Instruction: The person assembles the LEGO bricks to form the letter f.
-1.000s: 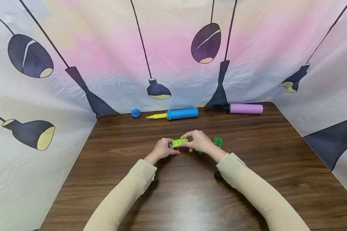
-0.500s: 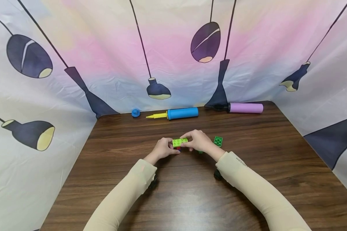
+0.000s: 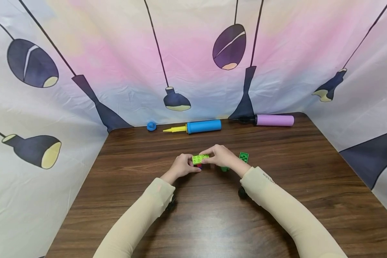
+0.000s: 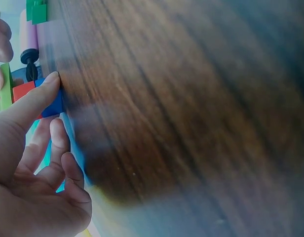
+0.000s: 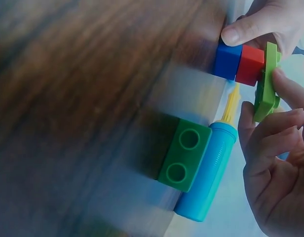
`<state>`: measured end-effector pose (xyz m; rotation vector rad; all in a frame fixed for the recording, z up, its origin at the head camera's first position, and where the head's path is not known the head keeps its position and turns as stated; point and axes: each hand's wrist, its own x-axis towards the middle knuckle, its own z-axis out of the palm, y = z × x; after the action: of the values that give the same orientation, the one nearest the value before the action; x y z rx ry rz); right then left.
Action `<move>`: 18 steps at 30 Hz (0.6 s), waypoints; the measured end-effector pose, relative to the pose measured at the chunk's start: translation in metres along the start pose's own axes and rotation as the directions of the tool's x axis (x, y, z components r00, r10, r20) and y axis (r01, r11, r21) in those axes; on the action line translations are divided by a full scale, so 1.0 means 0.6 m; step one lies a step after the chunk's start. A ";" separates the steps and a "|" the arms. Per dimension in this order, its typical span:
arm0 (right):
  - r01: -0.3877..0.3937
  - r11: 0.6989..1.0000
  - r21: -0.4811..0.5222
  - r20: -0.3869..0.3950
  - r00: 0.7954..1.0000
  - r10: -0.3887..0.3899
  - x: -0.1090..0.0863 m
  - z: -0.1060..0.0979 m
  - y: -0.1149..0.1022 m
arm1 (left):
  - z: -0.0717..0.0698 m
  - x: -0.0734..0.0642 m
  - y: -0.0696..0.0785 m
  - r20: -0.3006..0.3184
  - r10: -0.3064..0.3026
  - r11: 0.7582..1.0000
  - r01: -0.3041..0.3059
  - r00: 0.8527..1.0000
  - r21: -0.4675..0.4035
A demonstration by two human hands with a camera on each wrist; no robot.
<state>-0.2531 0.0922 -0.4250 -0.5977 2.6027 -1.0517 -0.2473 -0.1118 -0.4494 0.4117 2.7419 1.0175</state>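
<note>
At mid-table in the head view, my left hand (image 3: 181, 166) pinches a small stack, its thumb lying on the blue brick (image 5: 227, 60). A red brick (image 5: 249, 65) sits directly on the blue one. My right hand (image 3: 222, 157) pinches a lime-green flat brick (image 3: 198, 159) between thumb and fingers. In the right wrist view this flat brick touches the top of the red brick and juts out past it toward the right hand. The studs on the flat brick face up. Most of the red and blue bricks is hidden from the head camera.
A green brick (image 3: 224, 168) stands just under the right wrist. Farther right lies another green piece (image 3: 244, 157), its hollow side showing. Along the back edge are a blue-and-yellow pump (image 3: 204, 126), a pink-purple pump (image 3: 274, 120) and a small blue object (image 3: 151, 126).
The right hand and sleeve have shifted very slightly, uncovering more of the green brick beneath the wrist. The left hand and the stack stay in place.
</note>
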 end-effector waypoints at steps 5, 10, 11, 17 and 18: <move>-0.003 1.000 -0.002 0.013 1.000 0.003 0.002 -0.004 0.001 | -0.001 0.000 0.002 -0.003 0.013 1.000 -0.013 1.000 0.000; -0.030 1.000 0.008 0.018 0.999 0.030 -0.002 -0.005 0.001 | 0.000 -0.001 0.001 0.008 0.022 1.000 -0.022 1.000 -0.006; -0.034 0.999 0.010 0.018 0.999 0.034 -0.003 -0.005 0.001 | 0.000 -0.001 0.001 0.009 0.025 1.000 -0.025 1.000 -0.007; -0.043 0.999 0.003 0.002 0.999 0.043 -0.004 -0.005 0.002 | -0.002 -0.003 0.000 0.010 0.026 1.000 -0.026 1.000 -0.014; -0.046 0.999 0.001 0.001 0.999 0.046 -0.004 -0.005 0.002 | -0.002 -0.003 -0.001 0.011 0.027 1.000 -0.027 1.000 -0.014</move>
<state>-0.2523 0.0960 -0.4236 -0.5349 2.6020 -1.0385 -0.2457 -0.1134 -0.4488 0.4518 2.7243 1.0372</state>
